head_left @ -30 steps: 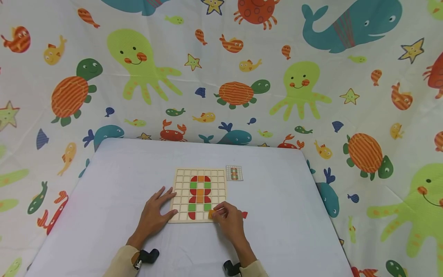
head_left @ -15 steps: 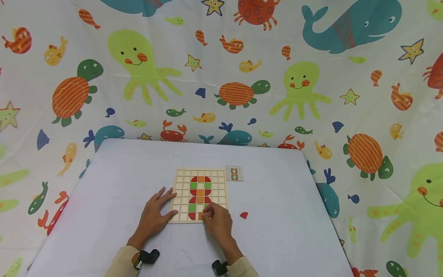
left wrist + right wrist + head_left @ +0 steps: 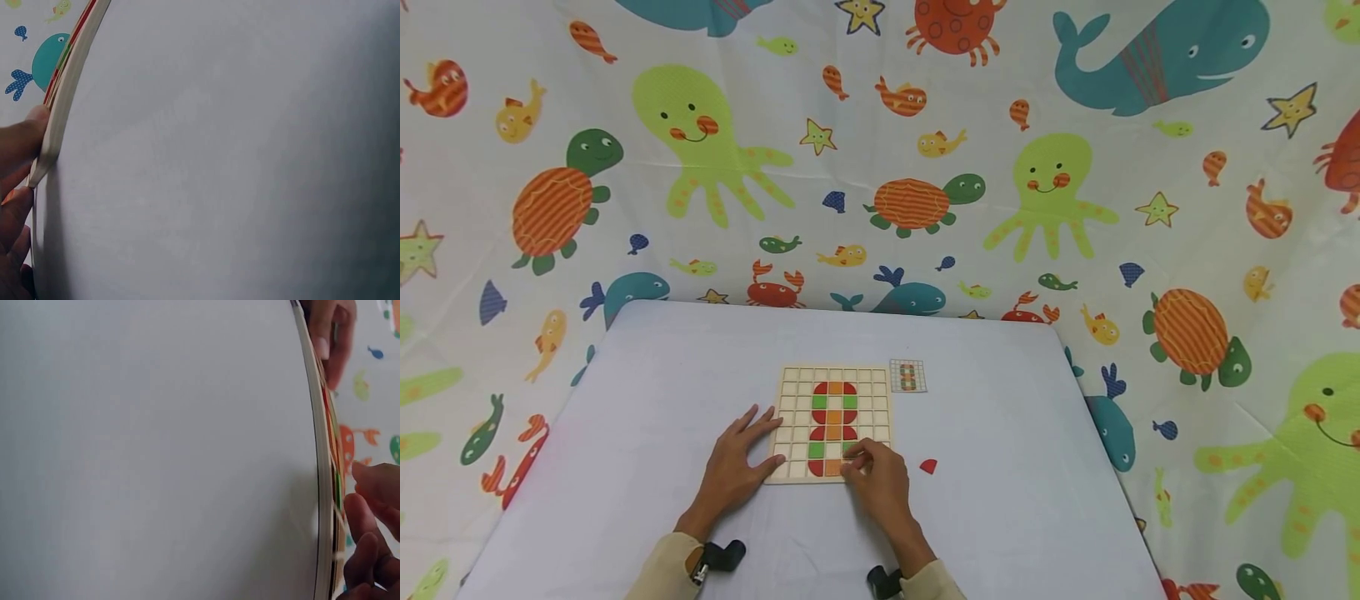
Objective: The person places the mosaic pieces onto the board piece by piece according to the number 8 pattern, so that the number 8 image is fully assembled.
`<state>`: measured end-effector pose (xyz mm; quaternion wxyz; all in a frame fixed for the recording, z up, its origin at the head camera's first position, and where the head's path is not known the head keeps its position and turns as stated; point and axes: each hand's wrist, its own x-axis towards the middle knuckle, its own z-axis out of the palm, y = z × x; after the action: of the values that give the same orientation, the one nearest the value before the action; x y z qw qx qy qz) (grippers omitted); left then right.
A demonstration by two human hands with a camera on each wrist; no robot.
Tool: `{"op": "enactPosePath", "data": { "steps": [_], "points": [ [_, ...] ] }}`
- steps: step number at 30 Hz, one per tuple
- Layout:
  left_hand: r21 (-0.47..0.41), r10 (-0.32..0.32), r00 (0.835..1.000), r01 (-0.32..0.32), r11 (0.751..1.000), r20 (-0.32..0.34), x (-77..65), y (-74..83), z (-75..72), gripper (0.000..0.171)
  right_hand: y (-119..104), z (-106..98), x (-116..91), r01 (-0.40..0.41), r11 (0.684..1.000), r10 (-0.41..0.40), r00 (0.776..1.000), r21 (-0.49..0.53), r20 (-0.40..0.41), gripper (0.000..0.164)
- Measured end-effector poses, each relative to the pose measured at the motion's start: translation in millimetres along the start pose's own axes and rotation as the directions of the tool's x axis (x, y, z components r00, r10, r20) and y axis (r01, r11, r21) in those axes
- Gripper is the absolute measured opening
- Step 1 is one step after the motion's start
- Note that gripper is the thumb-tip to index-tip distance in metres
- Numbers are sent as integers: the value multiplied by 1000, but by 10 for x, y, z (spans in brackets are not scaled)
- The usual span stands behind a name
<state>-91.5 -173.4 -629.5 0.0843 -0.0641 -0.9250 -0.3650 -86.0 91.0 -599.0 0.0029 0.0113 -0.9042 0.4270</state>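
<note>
A square wooden grid board [image 3: 872,390] lies on the table, with red, green and orange tiles forming a figure eight in its middle. My left hand [image 3: 732,468] rests at the board's left edge, fingers spread, the thumb near the front corner. An orange tile [image 3: 832,468] lies in the front row, right of a red quarter-round tile [image 3: 816,468]. Just right of that orange tile hovers my right hand [image 3: 880,483], thumb and fingertips slightly apart with nothing visible between them. It partly hides a green tile [image 3: 847,447].
One loose red quarter-round tile [image 3: 928,467] lies on the white table [image 3: 1015,500], right of the board. A small pattern card [image 3: 908,376] showing the same figure sits by the board's back right corner. Behind the table hangs a sea-animal cloth [image 3: 925,275].
My right hand carried the orange tile leftward into the front row, let go of it and drew back slightly right. The loose red tile came into fuller view. My left hand stayed put.
</note>
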Motion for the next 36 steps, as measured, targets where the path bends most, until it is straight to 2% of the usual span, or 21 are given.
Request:
{"op": "enactPosePath", "data": {
  "steps": [5, 10, 15, 22, 25, 32, 36],
  "points": [
    [-2, 9, 1000, -9, 1000, -7, 2, 9, -15, 66, 185, -245, 6, -43, 999, 42, 995, -10, -85, 18],
    [-4, 16, 1000, -16, 1000, -16, 12, 13, -27, 65, 402, -536, -12, -86, 992, 69, 981, -88, -182, 22],
    [4, 31, 999, -31, 1000, -31, 18, 7, -24, 66, 577, -812, -76, -140, 975, 99, 970, -175, -223, 21],
    [-4, 21, 999, -22, 1000, -24, 22, -3, -23, 66, 676, -1006, -122, -160, 944, 122, 982, -288, -148, 24],
    [-5, 16, 1000, -16, 1000, -17, 19, -8, -21, 65, 683, -1018, -116, -147, 937, 114, 986, -316, -121, 27],
    [-2, 16, 1000, -16, 1000, -19, 9, -4, -7, 66, 729, -981, -52, -86, 928, 45, 992, -363, -121, 23],
    [1, 20, 999, -20, 1000, -28, -1, 5, -3, 66, 744, -973, 10, -57, 925, 26, 996, -375, -86, 24]
  ]
}}
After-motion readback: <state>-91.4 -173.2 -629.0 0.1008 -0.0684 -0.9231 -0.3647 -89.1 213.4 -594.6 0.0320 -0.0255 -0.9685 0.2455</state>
